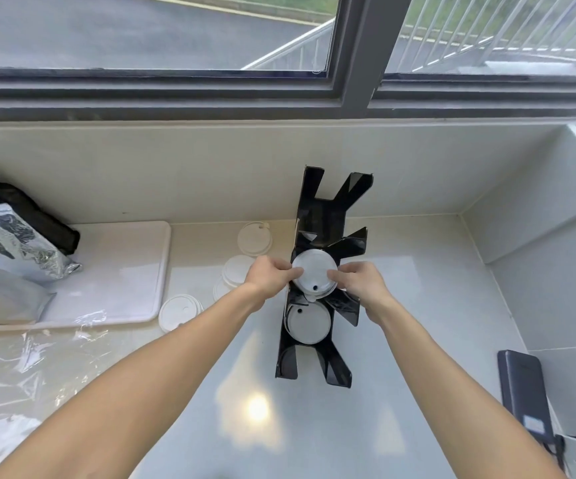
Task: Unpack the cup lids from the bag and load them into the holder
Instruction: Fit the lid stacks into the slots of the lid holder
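A black tiered holder stands on the pale counter, near the wall. My left hand and my right hand pinch a stack of white cup lids from both sides, over the holder's middle slot. Another stack of lids sits in the slot just below. Loose lid stacks lie to the left of the holder: one far, one beside my left wrist, one nearer. A crumpled clear plastic bag lies at the front left.
A white tray at the left carries a silver foil pouch with a black bag behind it. A dark power bank leans at the right wall. A window runs above the tiled backsplash.
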